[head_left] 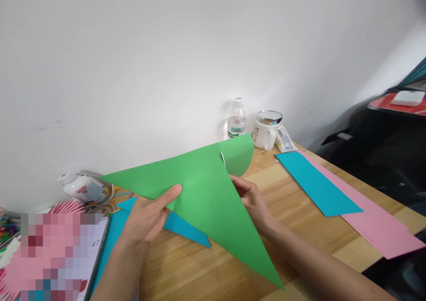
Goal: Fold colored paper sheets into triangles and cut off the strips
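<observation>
My left hand [151,212] grips a large green sheet of paper [199,199] at its lower left edge, thumb on top and fingers underneath. The sheet is held in the air, its far right part curling over. A slim metal blade [223,159], seemingly of scissors, shows at a cut in the sheet near the top right. My right hand [248,199] is closed at the cut, partly behind the paper; the scissors' handles are hidden there. Below the sheet, a blue paper piece [188,230] lies on the wooden table [179,270].
A water bottle [237,119] and a white mug [266,130] stand by the wall. Blue paper [316,183] overlaps pink strips [382,230] at the right. A white bottle [84,188] lies on its side at the left, near a partly blurred tablet or phone [96,247].
</observation>
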The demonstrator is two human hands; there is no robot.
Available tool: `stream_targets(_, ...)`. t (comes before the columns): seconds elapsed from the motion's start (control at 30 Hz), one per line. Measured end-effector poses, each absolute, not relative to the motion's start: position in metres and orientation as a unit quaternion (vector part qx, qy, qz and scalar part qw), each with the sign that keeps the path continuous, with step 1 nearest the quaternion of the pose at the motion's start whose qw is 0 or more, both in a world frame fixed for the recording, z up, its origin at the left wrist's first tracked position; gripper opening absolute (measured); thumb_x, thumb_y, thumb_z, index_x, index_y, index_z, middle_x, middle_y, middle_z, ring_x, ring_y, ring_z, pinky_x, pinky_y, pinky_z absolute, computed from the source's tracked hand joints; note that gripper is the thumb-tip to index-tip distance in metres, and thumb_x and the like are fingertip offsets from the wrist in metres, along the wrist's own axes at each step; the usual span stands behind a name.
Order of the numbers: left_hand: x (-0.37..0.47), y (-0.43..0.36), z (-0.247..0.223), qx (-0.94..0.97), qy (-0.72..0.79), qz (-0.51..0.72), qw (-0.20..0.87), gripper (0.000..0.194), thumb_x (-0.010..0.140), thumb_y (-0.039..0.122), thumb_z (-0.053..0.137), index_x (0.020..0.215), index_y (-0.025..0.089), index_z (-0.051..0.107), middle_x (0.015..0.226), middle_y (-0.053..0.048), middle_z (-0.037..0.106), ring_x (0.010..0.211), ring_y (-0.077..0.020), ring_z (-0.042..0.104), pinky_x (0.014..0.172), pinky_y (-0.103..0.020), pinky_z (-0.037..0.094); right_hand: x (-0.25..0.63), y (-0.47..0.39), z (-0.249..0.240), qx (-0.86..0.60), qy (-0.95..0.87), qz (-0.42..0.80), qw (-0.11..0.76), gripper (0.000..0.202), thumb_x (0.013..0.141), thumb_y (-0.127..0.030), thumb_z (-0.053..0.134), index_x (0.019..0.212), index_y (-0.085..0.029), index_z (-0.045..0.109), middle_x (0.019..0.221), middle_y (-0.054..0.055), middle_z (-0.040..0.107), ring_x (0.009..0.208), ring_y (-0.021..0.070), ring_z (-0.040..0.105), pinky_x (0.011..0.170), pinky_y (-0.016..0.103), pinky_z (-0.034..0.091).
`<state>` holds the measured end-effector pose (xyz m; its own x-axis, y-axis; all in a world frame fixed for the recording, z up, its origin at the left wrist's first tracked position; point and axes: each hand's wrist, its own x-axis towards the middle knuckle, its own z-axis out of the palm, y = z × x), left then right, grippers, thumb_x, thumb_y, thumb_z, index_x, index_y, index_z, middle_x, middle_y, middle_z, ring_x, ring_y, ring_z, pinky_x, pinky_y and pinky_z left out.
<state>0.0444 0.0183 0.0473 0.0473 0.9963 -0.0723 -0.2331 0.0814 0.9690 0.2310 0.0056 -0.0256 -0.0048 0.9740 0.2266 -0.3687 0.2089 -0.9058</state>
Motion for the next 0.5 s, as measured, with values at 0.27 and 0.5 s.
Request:
stream_targets(0.27,0.0458,0.0181,0.0481,0.424,0.446,0.531,0.582,0.056,0.054,0.023,0.081,0.108,0.028,0.064,0.103,-0.001,0.07,0.111,-0.0261,0.057,0.095,-0.039,0.047,0.2312,0.0051,-0.0243,-0.33,-0.472,0.532,0.621,0.031,0.067,-0.037,0.073,0.096,-0.026,0.072,0.084,0.0,0.07,0.072,0.017,0.062,0.064,0.027,0.051)
stream_targets(0.5,0.0442,0.0207,0.0459,0.42,0.448,0.531,0.584,0.059,0.052,0.024,0.082,0.108,0.024,0.064,0.104,-0.003,0.07,0.107,-0.0263,0.059,0.09,-0.038,0.05,0.2307,0.005,-0.0245,-0.329,-0.467,0.537,0.621,0.03,0.068,-0.038,0.072,0.095,-0.024,0.071,0.085,0.001,0.07,0.077,0.0186,0.064,0.069,0.03,0.053)
